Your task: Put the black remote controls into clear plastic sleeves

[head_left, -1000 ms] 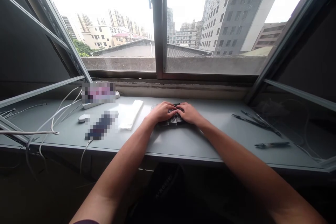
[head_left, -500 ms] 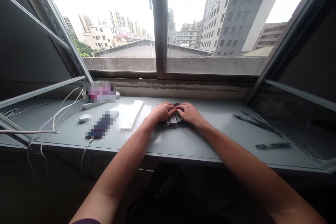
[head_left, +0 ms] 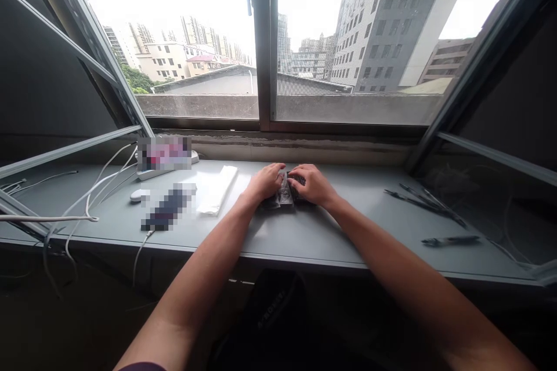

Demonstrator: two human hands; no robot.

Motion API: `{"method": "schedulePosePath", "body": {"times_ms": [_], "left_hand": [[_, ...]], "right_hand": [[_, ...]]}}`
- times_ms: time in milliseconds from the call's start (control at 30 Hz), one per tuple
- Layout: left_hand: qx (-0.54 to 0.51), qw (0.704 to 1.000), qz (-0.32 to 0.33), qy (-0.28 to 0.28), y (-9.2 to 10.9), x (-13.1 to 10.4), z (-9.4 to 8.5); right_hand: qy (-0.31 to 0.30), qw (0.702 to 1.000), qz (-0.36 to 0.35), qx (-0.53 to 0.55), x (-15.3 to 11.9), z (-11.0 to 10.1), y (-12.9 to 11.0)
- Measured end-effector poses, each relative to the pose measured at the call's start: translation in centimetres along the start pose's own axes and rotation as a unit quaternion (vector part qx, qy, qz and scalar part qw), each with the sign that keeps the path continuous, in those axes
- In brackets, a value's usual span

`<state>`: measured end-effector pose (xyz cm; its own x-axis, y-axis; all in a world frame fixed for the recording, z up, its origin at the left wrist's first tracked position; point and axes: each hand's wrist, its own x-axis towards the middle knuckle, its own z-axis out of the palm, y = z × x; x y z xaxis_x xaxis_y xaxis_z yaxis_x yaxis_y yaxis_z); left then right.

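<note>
Several small flat things lie side by side on the grey desk, partly hidden by my hands. The middle one is a grey, shiny packet [head_left: 285, 196] that looks wrapped in clear plastic. My left hand [head_left: 264, 182] rests at its left side, over another dark packet [head_left: 274, 204], with fingers curved and thumb apart from them. On the right, my right hand [head_left: 314, 184] curls its thumb and fingers around a black object with small pale marks [head_left: 298, 179]; its exact kind cannot be made out. Both palms face inward, with a small gap between the hands.
Left of my hands lie a white folded sheet [head_left: 218, 191], a blurred-out device [head_left: 169, 210] on a white cable, a white mouse-like object [head_left: 140, 195] and a power strip [head_left: 167, 173]. At right are dark pens [head_left: 426, 204] and another pen [head_left: 450, 241]. Metal frame bars flank the desk.
My hands have moved slightly apart, and more of the middle grey packet shows. The right hand's fingers have curled around the black object; my left fingers have lifted a little.
</note>
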<state>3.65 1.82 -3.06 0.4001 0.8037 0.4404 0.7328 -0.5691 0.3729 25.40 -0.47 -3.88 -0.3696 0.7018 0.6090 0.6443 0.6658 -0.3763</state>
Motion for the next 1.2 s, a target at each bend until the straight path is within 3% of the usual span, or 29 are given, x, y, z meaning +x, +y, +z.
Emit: {"method": "schedulePosePath", "body": {"times_ms": [100, 167, 333, 567, 867, 967, 1200], "left_hand": [[-0.003, 0.997, -0.026, 0.078, -0.1, 0.1, -0.2], [-0.001, 0.994, -0.034, 0.106, -0.1, 0.2, -0.3], [0.012, 0.992, -0.05, 0.114, 0.0, 0.1, -0.6], [-0.002, 0.992, -0.054, 0.113, 0.2, 0.1, -0.7], [-0.039, 0.99, -0.063, 0.12, -0.4, 0.5, -0.7], [-0.062, 0.987, -0.068, 0.134, -0.5, 0.6, -0.8], [-0.065, 0.983, -0.099, 0.139, -0.2, 0.6, -1.4]], "right_hand": [[-0.071, 0.991, -0.109, 0.043, 0.0, -0.5, -1.3], [-0.108, 0.983, -0.138, 0.055, -0.1, -0.5, -2.3], [-0.144, 0.977, -0.143, 0.062, -0.3, -0.3, -4.0], [-0.168, 0.973, -0.123, 0.096, 0.0, -0.3, -3.7], [-0.136, 0.979, -0.117, 0.1, -0.1, -0.2, -3.9], [-0.096, 0.98, -0.104, 0.138, 0.0, -0.5, -3.8], [0.028, 0.977, 0.0, 0.211, 0.5, -1.0, -3.6]]}}
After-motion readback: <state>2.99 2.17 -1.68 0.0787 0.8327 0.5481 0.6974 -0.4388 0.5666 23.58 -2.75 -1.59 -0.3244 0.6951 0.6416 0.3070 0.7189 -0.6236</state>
